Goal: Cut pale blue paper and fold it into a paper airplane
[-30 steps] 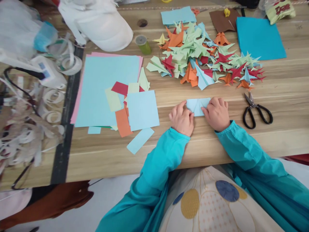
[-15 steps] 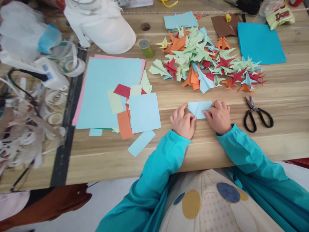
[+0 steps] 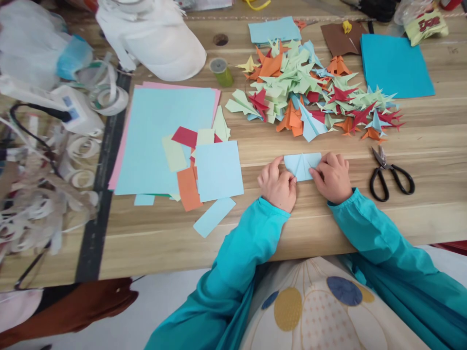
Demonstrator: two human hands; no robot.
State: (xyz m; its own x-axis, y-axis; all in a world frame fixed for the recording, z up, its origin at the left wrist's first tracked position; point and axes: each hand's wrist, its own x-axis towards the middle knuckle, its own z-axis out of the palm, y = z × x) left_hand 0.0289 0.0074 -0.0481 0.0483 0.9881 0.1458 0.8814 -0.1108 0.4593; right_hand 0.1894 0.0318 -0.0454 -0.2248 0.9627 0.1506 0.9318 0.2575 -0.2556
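A small folded light blue paper [image 3: 302, 166] lies on the wooden table, with creases fanning from its top middle. My left hand [image 3: 278, 185] is at its left end, fingers bent, closed on that edge. At the right end my right hand [image 3: 332, 177] has its thumb on the paper and its fingers curled, closed on it. Beyond the paper is a heap of folded paper pieces [image 3: 295, 73] in green, orange, red and blue. Black-handled scissors [image 3: 385, 167] lie to the right of my right hand.
Left of my hands are large light blue sheets [image 3: 164, 112], a light blue square [image 3: 219, 170] and small coloured strips. A green spool [image 3: 221, 73] stands near a white cloth item [image 3: 156, 43]. Bright blue paper [image 3: 396, 65] lies at the back right.
My right thumb has shifted slightly right along the paper. The folded paper and my left hand stay nearly where they were.
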